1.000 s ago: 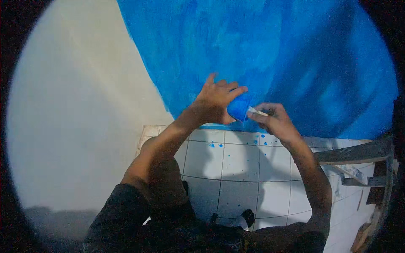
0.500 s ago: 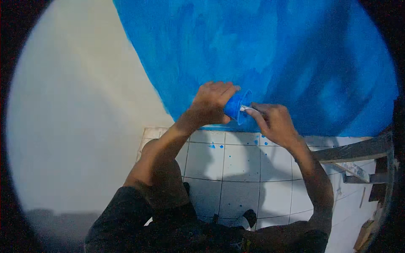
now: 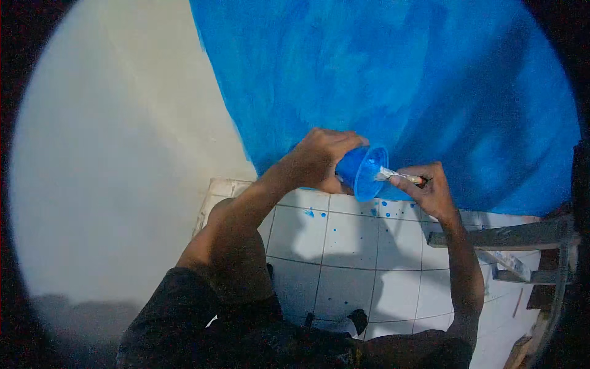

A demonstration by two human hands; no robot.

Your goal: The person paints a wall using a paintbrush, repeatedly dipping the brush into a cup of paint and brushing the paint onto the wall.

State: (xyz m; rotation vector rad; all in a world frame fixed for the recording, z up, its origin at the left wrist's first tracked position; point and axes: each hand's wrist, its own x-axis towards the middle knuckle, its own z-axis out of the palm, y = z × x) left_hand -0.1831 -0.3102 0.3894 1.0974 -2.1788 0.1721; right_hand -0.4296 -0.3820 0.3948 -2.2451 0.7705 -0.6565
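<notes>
My left hand (image 3: 326, 157) is wrapped round a blue plastic cup (image 3: 353, 165), which is tilted with its wide mouth facing right. Blue paint coats the inside of the cup. In my right hand (image 3: 427, 187) a paintbrush (image 3: 396, 176) is pinched by its handle. The brush end points left into the cup's mouth, and its bristles are partly hidden there. Both hands are in front of the lower part of a blue painted wall (image 3: 344, 67), close above the floor.
To the left stands a pale unpainted wall (image 3: 123, 160). White floor tiles (image 3: 350, 286) carry several blue paint drops (image 3: 387, 214). A dark wooden frame (image 3: 504, 237) juts in from the right beside my right forearm. My bent knee (image 3: 236, 227) is under my left arm.
Both hands have shifted right with the cup and brush. The cup's mouth has turned more into view, and more of the brush handle shows. The view has shifted slightly too.
</notes>
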